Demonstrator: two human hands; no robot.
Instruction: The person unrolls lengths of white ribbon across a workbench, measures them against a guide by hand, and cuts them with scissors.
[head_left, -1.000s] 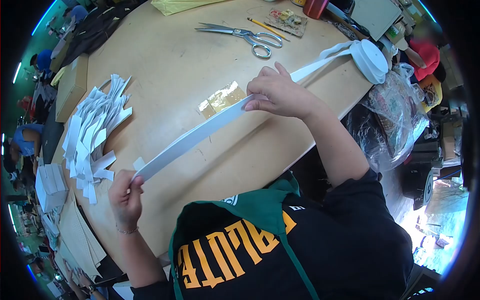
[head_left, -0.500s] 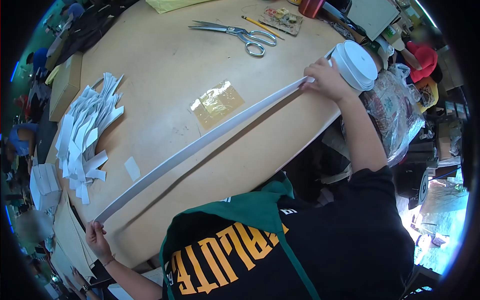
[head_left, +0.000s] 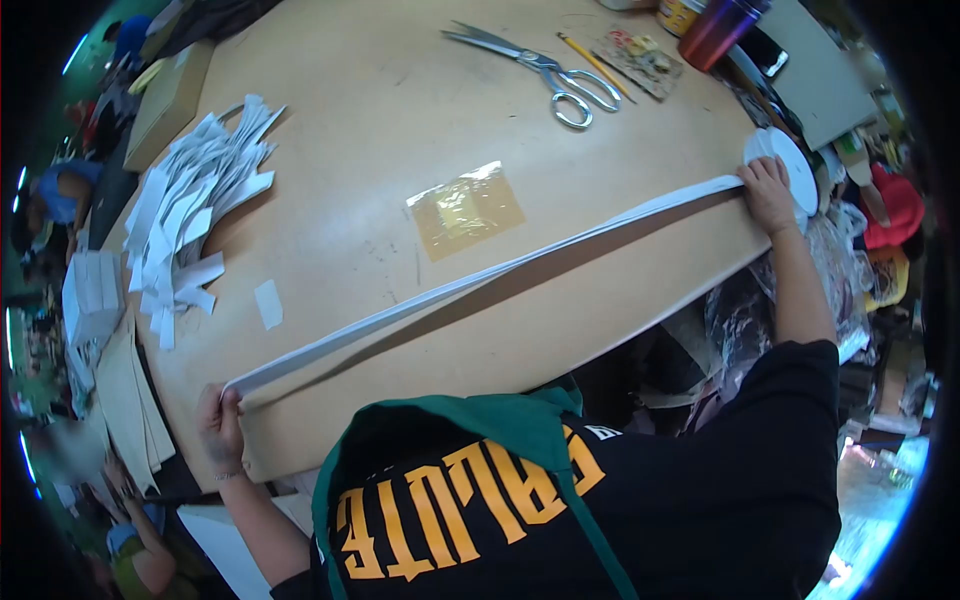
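Simply a long, narrow white strip (head_left: 440, 297), nearly straight, pinched in left grip (head_left: 220, 422) and right grip (head_left: 768, 195) alike.

1 Head View, Aimed Forward and Down

The table (head_left: 340, 160) is viewed from above by 1 head-worn camera, near enough for the left hand (head_left: 220, 425) and right hand (head_left: 768, 195) to be framed together. The wearer's shirt (head_left: 700, 480) is caught along the bottom; the edges are curved and darkened.

Over there I see a black short-sleeved top (head_left: 715, 485), green hood (head_left: 470, 415), big orange letters (head_left: 448, 518), thin bracelet (head_left: 229, 475).
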